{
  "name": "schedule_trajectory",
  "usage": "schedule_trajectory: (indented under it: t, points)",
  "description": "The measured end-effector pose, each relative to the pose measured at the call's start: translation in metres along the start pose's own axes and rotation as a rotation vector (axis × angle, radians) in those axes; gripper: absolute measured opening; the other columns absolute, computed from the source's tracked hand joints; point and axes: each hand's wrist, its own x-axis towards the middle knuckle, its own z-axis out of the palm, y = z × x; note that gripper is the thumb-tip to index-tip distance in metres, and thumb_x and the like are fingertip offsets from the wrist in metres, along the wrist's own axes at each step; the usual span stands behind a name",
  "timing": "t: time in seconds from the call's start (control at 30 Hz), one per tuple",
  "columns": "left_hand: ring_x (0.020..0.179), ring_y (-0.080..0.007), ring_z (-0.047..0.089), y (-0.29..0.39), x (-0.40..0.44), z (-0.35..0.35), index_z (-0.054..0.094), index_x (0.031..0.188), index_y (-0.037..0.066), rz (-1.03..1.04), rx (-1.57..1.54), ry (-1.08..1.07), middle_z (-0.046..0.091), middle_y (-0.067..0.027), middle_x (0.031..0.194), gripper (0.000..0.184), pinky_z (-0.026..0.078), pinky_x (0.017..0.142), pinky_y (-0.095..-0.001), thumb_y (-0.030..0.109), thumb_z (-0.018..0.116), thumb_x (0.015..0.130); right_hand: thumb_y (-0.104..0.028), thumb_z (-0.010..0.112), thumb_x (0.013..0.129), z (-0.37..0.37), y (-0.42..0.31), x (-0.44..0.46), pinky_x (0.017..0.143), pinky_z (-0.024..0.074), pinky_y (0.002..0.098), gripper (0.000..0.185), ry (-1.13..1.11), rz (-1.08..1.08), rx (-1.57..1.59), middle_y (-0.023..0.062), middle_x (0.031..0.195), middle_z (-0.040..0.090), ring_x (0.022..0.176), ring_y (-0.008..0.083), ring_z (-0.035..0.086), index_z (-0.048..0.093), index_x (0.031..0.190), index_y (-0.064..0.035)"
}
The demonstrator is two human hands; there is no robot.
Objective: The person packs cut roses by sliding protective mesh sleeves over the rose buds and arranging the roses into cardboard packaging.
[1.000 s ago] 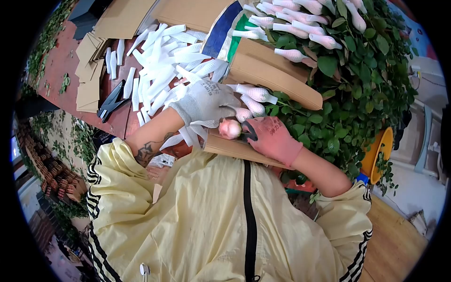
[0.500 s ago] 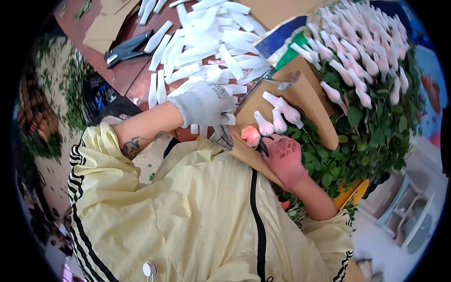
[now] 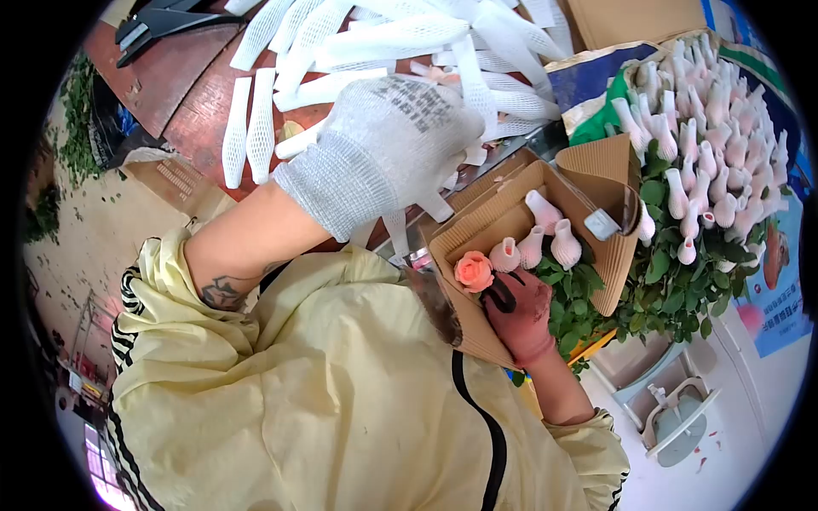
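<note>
Holding the bare rose (image 3: 474,272) just behind its head, my right hand (image 3: 521,315) is closed, its fingers bunched on the 4 o'clock side of the bloom, though they hide the stem. That is the right place to take the load: a firm hold down there lets the petals stay unpressed, since they would bruise far sooner than the stem. The rose lies at about 3 o'clock in my view, over the near edge of the card (image 3: 473,223), its face turned outward and uncovered. Just beside it, from 1 to 3 o'clock of the bloom, four netted buds (image 3: 566,247) sit in the card, so I should keep my knuckles low and not shove them out of line. My left hand (image 3: 400,136) is at 12 o'clock over the loose nets (image 3: 388,41), fingers curled under; I cannot tell whether they pinch anything. A net is best taken singly, by its end, and opened before it comes near the petals, so its rim does not drag them. Green leaves (image 3: 573,298) crowd my right hand at 2 o'clock, and I would keep them clear of my grip. The stapler (image 3: 170,24) lies at 11 o'clock, well apart from both hands.
</note>
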Motion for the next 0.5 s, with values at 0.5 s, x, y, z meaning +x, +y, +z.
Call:
schedule_trajectory:
  t: [0.5]
  points:
    - [0.089,-0.0303,0.061,-0.004,0.006,0.008,0.062,0.11,0.013,0.0,-0.023,-0.15,0.063,-0.0096,0.094,0.032,0.048,0.078,-0.0421,0.031,0.056,0.084,-0.004,0.067,0.068,0.027,0.034,-0.031,0.093,0.0367,0.0423,0.051,0.183,-0.046,-0.092,0.0113,0.119,0.054,0.11,0.0289,0.052,0.055,0.118,-0.0056]
